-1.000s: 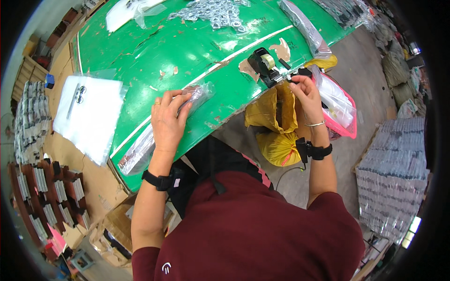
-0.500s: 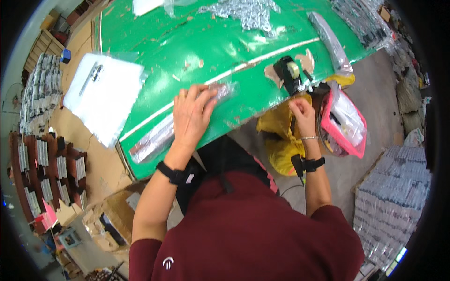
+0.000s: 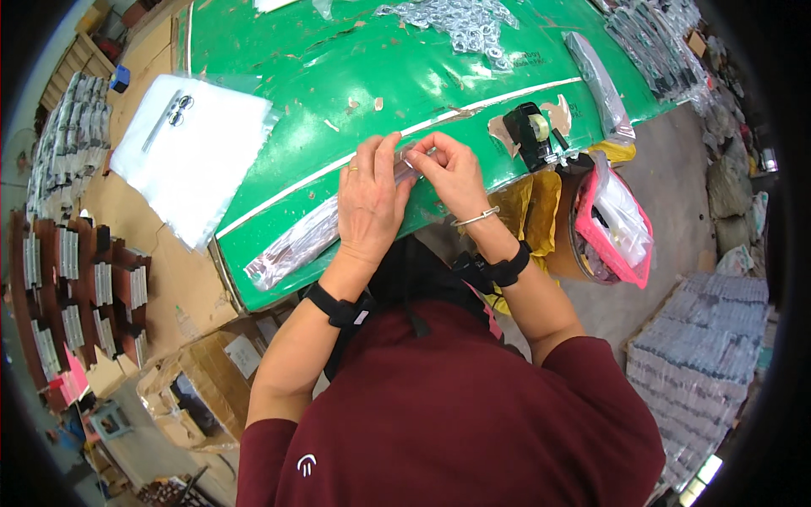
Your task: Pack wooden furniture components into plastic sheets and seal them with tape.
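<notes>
A long, narrow package [image 3: 296,242] in clear plastic, with brownish and silvery contents, lies slantwise along the near edge of the green tabletop. My left hand [image 3: 369,198] lies over its upper part, fingers curled round the wrapping and holding it down. At the package's far right end, my right hand [image 3: 454,176] has its thumb and fingertips pinched together against the plastic. Whatever is between those fingertips is too small to make out. To the right stands a black tape dispenser [image 3: 530,135] with a roll of clear tape.
A stack of clear plastic bags [image 3: 194,152] lies on the left. Another wrapped long package [image 3: 598,89] rests at the back right, near a heap of small clear-bagged parts [image 3: 456,24]. Beside the table stands a bin with a pink basket [image 3: 638,245] holding plastic scraps.
My right hand has moved left from beside the tape dispenser to the package's end, next to my left hand. My left hand stays on the package.
</notes>
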`<state>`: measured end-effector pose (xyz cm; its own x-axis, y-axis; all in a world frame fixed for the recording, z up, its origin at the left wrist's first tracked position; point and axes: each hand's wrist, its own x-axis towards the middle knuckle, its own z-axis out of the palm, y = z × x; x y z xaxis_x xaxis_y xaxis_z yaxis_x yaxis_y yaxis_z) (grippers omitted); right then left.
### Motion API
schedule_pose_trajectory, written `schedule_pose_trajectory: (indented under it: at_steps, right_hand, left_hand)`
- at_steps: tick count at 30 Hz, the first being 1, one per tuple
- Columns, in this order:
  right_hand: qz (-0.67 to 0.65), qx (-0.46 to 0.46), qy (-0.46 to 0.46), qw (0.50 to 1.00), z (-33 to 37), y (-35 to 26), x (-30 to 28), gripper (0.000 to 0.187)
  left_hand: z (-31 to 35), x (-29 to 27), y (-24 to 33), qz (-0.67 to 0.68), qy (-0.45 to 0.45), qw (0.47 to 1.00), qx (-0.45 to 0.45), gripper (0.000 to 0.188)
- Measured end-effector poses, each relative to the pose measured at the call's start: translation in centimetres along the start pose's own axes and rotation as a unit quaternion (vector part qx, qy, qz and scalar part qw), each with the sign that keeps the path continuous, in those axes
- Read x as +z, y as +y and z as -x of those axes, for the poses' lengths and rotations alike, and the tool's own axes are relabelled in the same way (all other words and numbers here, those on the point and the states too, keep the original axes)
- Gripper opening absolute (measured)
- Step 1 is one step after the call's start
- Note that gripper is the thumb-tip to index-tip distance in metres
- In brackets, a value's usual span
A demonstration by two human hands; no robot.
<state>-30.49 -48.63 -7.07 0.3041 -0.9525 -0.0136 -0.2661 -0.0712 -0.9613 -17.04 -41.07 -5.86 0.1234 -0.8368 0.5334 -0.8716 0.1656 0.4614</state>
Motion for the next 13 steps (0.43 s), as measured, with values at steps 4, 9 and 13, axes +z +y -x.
schedule_pose_trajectory:
  at_steps: [4,9,13]
  right_hand:
    - [0.063,-0.011,0.019,0.998,0.2,0.1,0.3,0.021]
    - [0.159,0.021,0.029,0.987,0.2,-0.8,0.4,0.026]
    - [0.182,0.01,0.047,0.982,-0.1,-0.3,0.3,0.035]
  left_hand:
    - [0.1,0.0,0.1,0.009,-0.007,1.0,-0.011,0.066]
    - [0.2,0.1,-0.3,-0.038,-0.024,0.999,0.029,0.046]
    - [0.6,0.6,-0.7,-0.069,-0.046,0.996,0.032,0.04]
